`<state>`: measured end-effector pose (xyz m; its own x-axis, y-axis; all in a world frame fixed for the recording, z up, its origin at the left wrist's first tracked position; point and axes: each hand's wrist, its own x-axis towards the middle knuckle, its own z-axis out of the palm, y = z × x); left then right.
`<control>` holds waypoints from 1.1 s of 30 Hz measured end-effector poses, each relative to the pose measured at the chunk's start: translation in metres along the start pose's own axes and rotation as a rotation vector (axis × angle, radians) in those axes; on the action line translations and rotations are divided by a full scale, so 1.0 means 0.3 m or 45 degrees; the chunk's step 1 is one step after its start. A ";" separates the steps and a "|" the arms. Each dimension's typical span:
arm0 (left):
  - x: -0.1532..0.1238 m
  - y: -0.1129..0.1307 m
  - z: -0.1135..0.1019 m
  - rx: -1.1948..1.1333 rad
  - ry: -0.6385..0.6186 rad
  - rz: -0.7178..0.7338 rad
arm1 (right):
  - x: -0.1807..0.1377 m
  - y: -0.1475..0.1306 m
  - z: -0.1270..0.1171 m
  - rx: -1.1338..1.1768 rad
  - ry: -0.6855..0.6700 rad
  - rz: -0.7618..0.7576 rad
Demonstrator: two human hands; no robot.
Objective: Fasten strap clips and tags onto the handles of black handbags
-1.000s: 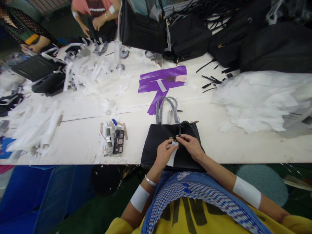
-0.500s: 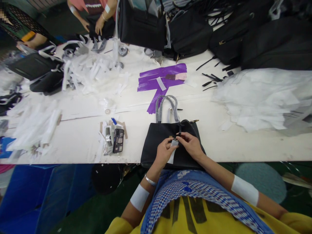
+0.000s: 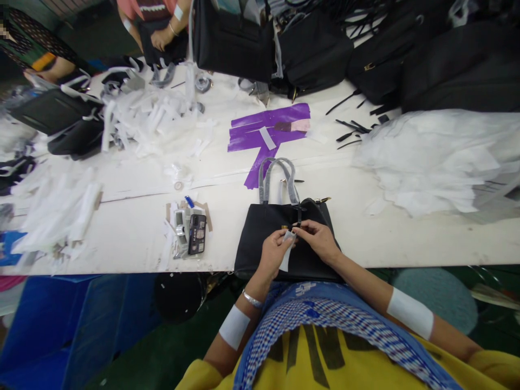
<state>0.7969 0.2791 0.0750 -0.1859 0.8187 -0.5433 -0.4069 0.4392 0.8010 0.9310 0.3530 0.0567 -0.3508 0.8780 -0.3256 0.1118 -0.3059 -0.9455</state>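
Observation:
A black handbag [image 3: 260, 233] with grey wrapped handles [image 3: 278, 179] lies flat at the near edge of the white table [image 3: 365, 238]. Both of my hands rest on its front, at the small clasp strap. My left hand [image 3: 274, 250] pinches a white strip of paper [image 3: 286, 254] that hangs down over the bag. My right hand [image 3: 319, 238] pinches the strap end and the top of the strip, fingertips touching those of the left hand.
A small pile with a black card-like item [image 3: 197, 234] lies left of the bag. Purple tape [image 3: 268, 132] marks the table's middle. White wrapping heaps [image 3: 439, 157] lie right and left [image 3: 154, 119]. Black bags [image 3: 312, 49] stand at the back. Other people's hands [image 3: 162, 38] work far left.
My hands have barely shifted on the clasp strap; the view has tilted slightly. The far person's hands have moved over their black bag.

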 end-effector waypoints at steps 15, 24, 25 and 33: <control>0.018 0.027 0.014 0.018 0.138 0.089 | 0.010 -0.006 0.016 0.280 -0.039 0.166; 0.032 0.027 0.004 0.121 0.144 0.069 | 0.109 -0.001 0.004 0.371 0.087 0.310; 0.034 0.029 0.004 0.132 0.139 0.074 | 0.111 -0.002 0.006 0.345 0.092 0.282; 0.102 0.037 0.024 0.185 0.164 0.185 | 0.064 -0.003 0.007 0.240 0.020 0.206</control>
<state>0.7931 0.3116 0.0689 -0.3494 0.8273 -0.4399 -0.2365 0.3764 0.8957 0.9223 0.3694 0.0512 -0.3280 0.8171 -0.4742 -0.0106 -0.5051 -0.8630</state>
